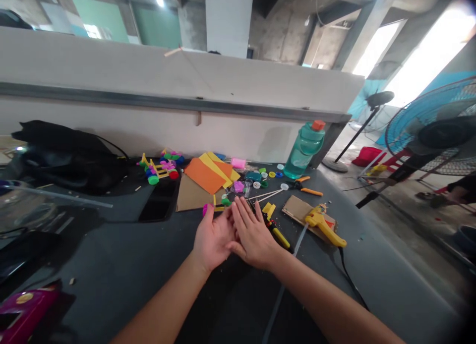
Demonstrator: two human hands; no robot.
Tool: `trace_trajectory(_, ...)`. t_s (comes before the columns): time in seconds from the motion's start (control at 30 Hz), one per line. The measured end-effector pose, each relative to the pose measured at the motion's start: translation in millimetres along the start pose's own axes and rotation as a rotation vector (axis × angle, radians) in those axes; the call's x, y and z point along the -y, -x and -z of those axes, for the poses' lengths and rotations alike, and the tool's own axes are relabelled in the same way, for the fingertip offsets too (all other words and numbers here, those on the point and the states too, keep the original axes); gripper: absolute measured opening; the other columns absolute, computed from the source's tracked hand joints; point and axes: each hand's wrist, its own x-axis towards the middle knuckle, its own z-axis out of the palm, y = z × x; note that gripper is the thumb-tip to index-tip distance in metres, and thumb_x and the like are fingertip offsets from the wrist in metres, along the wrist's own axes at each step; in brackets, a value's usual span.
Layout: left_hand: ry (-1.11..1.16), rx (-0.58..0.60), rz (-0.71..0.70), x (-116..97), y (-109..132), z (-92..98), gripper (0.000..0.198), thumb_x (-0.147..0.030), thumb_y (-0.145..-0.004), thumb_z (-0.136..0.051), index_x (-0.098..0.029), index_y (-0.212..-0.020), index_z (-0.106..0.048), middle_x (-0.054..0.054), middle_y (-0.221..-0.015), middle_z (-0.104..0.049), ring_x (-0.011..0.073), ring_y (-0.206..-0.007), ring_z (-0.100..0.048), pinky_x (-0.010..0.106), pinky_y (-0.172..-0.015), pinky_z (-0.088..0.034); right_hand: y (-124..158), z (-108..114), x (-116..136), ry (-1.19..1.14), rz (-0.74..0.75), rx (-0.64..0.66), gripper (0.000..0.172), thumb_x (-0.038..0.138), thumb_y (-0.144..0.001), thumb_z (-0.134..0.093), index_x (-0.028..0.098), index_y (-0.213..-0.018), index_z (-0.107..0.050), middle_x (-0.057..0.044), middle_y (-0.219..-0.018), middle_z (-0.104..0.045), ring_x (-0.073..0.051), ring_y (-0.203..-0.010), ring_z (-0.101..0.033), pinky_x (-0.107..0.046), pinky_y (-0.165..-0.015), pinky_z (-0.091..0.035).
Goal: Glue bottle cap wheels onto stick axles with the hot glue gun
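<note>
The right hand (253,233) is open with flat fingers, and it lies partly over the fingers of the left hand (213,237) above a dark grey table (111,264). The left hand looks open too, but a small pink piece (205,209) sits right at its far edge, and I cannot tell if the hand grips it. Just beyond the fingers lie a brown cardboard sheet (189,196) with orange paper (203,175) on it, and thin wooden sticks (266,195). Near the right hand is a yellow-handled tool (278,235), and further right a yellow hot glue gun (323,226) rests on cardboard. Far behind stands a green water bottle (304,150). Any writing here is too small to read.
</note>
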Motion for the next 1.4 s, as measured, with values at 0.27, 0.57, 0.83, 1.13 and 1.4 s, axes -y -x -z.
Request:
trace_trajectory(0.27,-0.019,-0.017,0.017,2,0,-6.0,0.063,-0.055,-0.088,-0.028,-0.015,-0.136,-0.037,0.012,-0.135,-0.047,0.0242,-0.126,-0.041,0.038,-0.105,-0.03,-2,1,-6,-0.035,0.026,0.022,0.09,0.067,-0.084,-0.023,-0.001,-0.142,-0.012,-0.022,-0.148,-0.013,-0.032,-0.138,-0.006,-0.055,-0.11,-0.007)
trace_trajectory(0.57,-0.022,-0.065,-0.067,-8,0,-1.8,0.065,-0.055,-0.089,-0.024,-0.015,-0.14,-0.029,0.014,-0.136,-0.046,0.0233,-0.125,-0.042,0.038,-0.106,-0.029,-2,0,2,-0.052,0.152,0.054,0.09,0.069,-0.081,-0.026,0.004,-0.143,-0.014,-0.019,-0.149,-0.014,-0.03,-0.138,-0.007,-0.053,-0.111,-0.008)
trace_trajectory(0.83,-0.027,-0.102,-0.097,-6,0,-4.5,0.066,-0.055,-0.089,-0.024,-0.013,-0.14,-0.028,0.013,-0.133,-0.049,0.0212,-0.124,-0.043,0.034,-0.105,-0.03,0,-3,1,-0.029,0.137,0.043,0.094,0.071,-0.08,-0.026,0.002,-0.142,-0.015,-0.02,-0.149,-0.014,-0.032,-0.138,-0.005,-0.056,-0.11,-0.008)
trace_trajectory(1.13,-0.033,-0.015,-0.062,-5,-2,-2.8,0.064,-0.055,-0.089,-0.025,-0.015,-0.138,-0.034,0.013,-0.132,-0.05,0.0232,-0.121,-0.047,0.037,-0.103,-0.032,-1,-5,-6,-0.021,0.068,0.005,0.09,0.065,-0.083,-0.029,-0.002,-0.141,-0.015,-0.023,-0.148,-0.016,-0.03,-0.138,-0.004,-0.055,-0.11,-0.012)
trace_trajectory(1.4,-0.01,-0.149,-0.067,4,-8,13.5,0.05,-0.042,-0.091,-0.033,-0.005,-0.118,-0.054,0.016,-0.098,-0.067,0.0235,-0.097,-0.063,0.032,-0.087,-0.047,2,0,-12,-0.112,0.03,-0.016,0.079,0.059,-0.087,-0.03,0.007,-0.144,-0.01,-0.018,-0.149,-0.016,-0.029,-0.138,-0.008,-0.058,-0.108,-0.008)
